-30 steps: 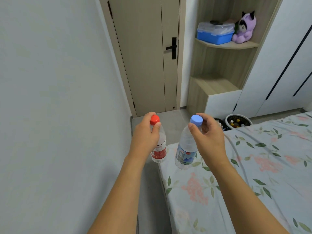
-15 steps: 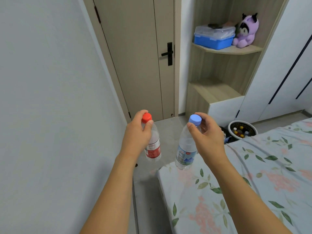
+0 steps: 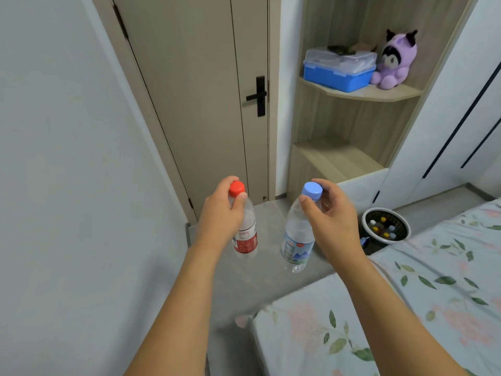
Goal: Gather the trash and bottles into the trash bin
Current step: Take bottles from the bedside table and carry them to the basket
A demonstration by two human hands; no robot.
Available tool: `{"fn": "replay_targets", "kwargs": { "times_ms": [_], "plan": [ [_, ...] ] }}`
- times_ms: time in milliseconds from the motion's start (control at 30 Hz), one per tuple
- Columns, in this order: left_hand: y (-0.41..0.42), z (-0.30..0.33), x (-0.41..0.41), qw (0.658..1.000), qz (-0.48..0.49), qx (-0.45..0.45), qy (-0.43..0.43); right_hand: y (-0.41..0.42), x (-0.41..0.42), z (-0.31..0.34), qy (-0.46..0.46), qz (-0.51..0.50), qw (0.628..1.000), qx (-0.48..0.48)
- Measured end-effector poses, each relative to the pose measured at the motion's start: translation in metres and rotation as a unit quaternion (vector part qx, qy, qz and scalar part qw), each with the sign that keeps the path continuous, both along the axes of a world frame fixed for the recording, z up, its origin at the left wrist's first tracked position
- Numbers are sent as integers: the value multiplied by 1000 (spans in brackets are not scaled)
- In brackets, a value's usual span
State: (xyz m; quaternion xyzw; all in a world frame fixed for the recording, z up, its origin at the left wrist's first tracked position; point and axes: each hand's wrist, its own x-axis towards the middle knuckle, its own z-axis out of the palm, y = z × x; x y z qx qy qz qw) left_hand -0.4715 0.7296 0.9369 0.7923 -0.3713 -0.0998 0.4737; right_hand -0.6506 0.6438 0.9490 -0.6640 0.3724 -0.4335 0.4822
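Left hand [image 3: 221,217]: grip clamped on neck of clear plastic bottle with red cap and red label [image 3: 245,234], thumb just under cap. Right hand [image 3: 332,223]: grip clamped on neck of clear plastic bottle with blue cap and blue label [image 3: 298,240], fingers curled behind cap. Both bottles hang upright in air over grey floor [image 3: 260,283], apart from each other, beyond foot corner of floral-sheeted bed [image 3: 406,316]. Round white-rimmed black bin [image 3: 405,226] on floor at bed's far edge, below wooden corner shelf [image 3: 339,156], small items inside.
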Motion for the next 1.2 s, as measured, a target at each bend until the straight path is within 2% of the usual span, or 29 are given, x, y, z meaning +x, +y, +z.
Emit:
{"fn": "replay_targets", "kwargs": {
  "times_ms": [400, 767, 1200],
  "plan": [
    [-125, -6, 147, 999, -40, 18, -12, -106, 150, 0, 9, -26, 1000, 1],
    [-189, -1, 213, 998, -57, 12, -21, -178, 214, 3, -7, -41, 999, -9],
    [-321, -10, 345, 996, -91, 22, -14, -289, 349, -8, -14, -92, 996, 6]
  ]
}}
